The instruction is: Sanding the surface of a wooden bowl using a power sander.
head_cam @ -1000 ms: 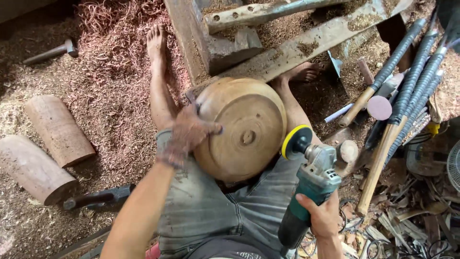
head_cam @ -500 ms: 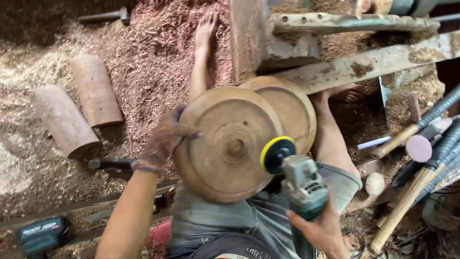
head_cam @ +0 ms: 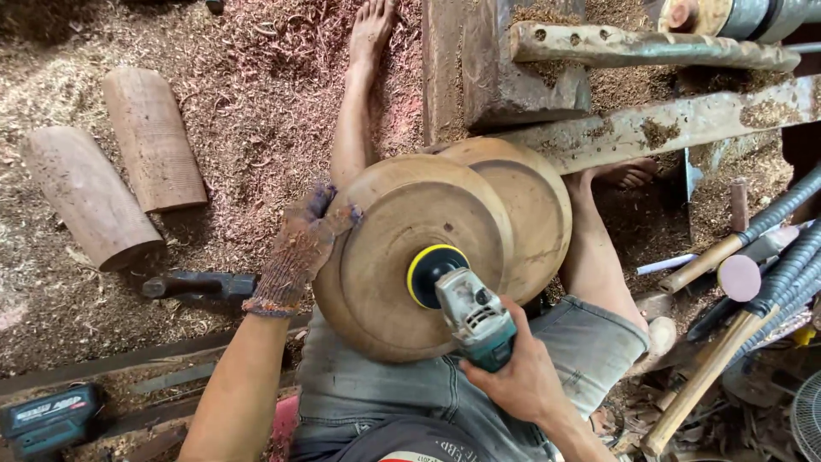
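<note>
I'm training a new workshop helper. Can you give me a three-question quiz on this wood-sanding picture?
1. True or false: the left hand wears a work glove.
2. What touches the wooden bowl face? A) hammer B) the sander's yellow-rimmed disc C) chisel
3. Which hand grips the sander?

Key:
1. True; it grips the bowl's rim.
2. B.
3. The bare right hand.

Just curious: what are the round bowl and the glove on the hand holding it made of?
Bowl: looks like solid wood, tan, matte, with turned rings around its base. Glove on the left hand: seems knitted fabric, with a woven texture and dust all over it.
</note>
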